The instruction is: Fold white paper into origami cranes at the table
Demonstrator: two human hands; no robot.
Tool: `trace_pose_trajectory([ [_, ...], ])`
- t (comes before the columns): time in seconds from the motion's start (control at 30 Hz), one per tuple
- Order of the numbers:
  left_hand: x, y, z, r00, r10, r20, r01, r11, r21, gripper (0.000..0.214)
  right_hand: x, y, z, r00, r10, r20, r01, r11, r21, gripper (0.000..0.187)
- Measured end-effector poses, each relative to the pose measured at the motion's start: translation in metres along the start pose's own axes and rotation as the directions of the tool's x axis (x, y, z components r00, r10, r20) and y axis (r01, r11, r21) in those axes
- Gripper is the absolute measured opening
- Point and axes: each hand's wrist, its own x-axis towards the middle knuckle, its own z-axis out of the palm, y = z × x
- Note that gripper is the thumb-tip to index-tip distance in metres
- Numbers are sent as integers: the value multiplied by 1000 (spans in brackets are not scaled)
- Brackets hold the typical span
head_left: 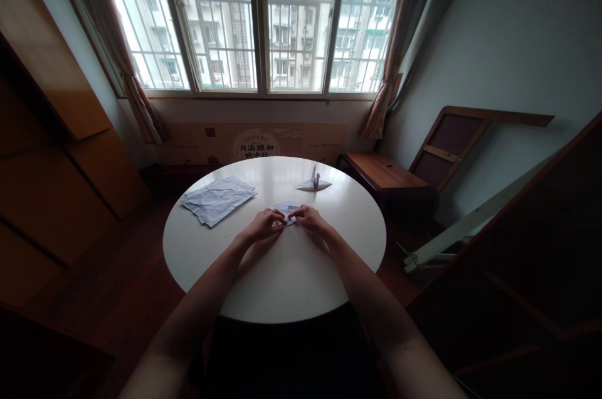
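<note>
On a white round table [273, 273], a small piece of folded paper [286, 207] lies between my two hands. My left hand [266, 223] pinches its near left edge with thumb and fingertips. From the other side, my right hand [308, 217] has its fingers closed on the near right edge. Parts of the paper are hidden under the fingers. Just beyond my right hand stands a folded paper crane [315, 182] with its wings spread. Several creased sheets of paper [219, 200] lie in a loose pile to the left.
A low wooden stool or bench [385, 171] stands behind the table at the right, near a leaning wooden frame [446, 142]. A printed cardboard box [202, 142] is under the window. Wooden cabinets [61, 173] line the left side.
</note>
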Motion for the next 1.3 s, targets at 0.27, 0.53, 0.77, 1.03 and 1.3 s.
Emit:
trace_pose_trajectory([
  [0.27,1,3,-2,1000,-18,10,18,1000,-5,18,2,1,3,991,-17,-132,22,999,36,33],
  [0.53,1,8,-3,999,-28,25,29,1000,-8,15,3,6,5,998,-11,-59,10,1000,-12,25],
  [0.77,1,7,-1,1000,-14,23,15,997,-76,16,4,7,5,998,-20,-53,20,1000,-5,26],
  [1.03,2,7,-1,1000,25,-8,-26,989,-142,16,0,2,2,999,-11,-36,10,1000,-24,28],
  [1.3,2,7,-1,999,48,-7,-48,986,-159,18,-1,2,2,1000,-4,-29,3,1000,-21,28],
])
